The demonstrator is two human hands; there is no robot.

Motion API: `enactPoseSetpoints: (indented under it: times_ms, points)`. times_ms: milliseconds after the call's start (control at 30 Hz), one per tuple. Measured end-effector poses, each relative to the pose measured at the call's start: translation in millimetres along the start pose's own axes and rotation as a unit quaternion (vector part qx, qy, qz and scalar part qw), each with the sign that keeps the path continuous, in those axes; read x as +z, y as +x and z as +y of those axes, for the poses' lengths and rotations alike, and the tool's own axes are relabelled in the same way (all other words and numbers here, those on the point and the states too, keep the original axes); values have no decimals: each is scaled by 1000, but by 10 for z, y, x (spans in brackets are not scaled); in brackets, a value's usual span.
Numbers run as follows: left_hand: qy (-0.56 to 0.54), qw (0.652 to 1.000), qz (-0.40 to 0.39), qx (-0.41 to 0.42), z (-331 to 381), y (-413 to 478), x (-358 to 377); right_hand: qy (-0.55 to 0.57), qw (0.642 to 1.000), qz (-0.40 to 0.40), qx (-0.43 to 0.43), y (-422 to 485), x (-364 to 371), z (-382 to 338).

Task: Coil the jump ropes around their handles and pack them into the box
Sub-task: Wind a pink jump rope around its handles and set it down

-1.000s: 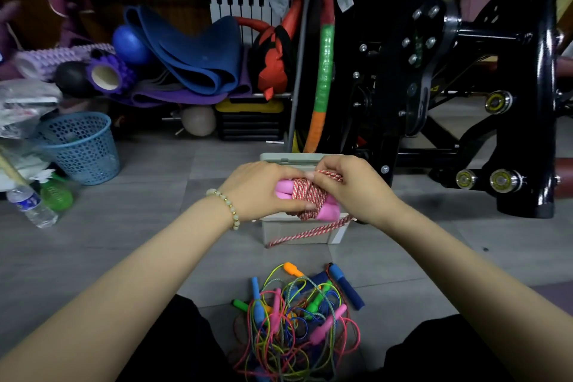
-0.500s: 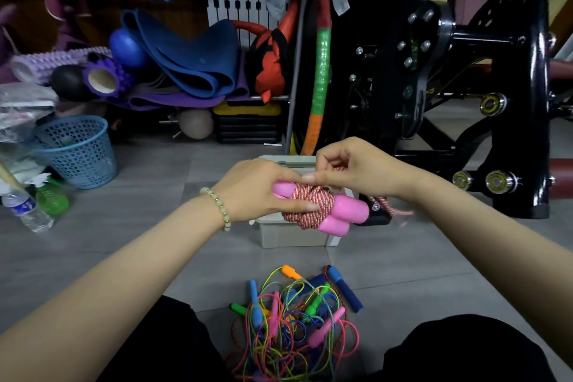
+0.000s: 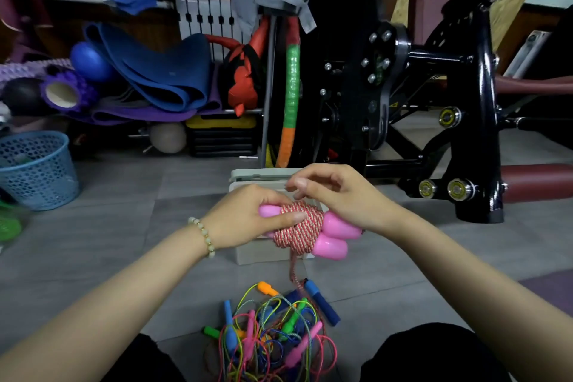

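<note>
— Where's the rope?
— Held in the air in front of the box (image 3: 263,174), at 12 o'clock from the pile (image 3: 266,335) on the floor. Left grip (image 3: 248,219) is wrapped round the pink handles (image 3: 336,236), thumb pressing the red-white coil (image 3: 299,231). The handles' long axis runs 9 to 4 o'clock.
— Right grip?
— Right grip (image 3: 339,195) is at 1 o'clock of the coil, fingers curled. Can't tell whether they pinch a strand.
— Free end?
— Loose tail (image 3: 294,270) leaves the coil at 6 o'clock and hangs to the pile, opposite the right grip. Likely that hand must reach under to fetch it.
</note>
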State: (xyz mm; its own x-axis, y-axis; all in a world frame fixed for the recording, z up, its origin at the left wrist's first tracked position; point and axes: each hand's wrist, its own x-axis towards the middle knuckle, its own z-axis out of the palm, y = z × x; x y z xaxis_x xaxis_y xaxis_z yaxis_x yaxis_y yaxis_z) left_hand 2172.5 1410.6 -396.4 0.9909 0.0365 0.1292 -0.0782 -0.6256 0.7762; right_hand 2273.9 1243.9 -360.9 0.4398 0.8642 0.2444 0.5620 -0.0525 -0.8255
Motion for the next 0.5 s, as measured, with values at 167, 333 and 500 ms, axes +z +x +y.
enactPoseSetpoints:
  times_ms: [167,333,500]
  points:
    - [-62,998,27,1,61,116,85,25,998,-13,59,-223,-128,39]
    - [-92,994,50,-29,72,168,262,226,960,-22,164,-365,-188,255]
    - [-240,968,68,-4,133,253,348,504,847,-27,166,-418,-77,483]
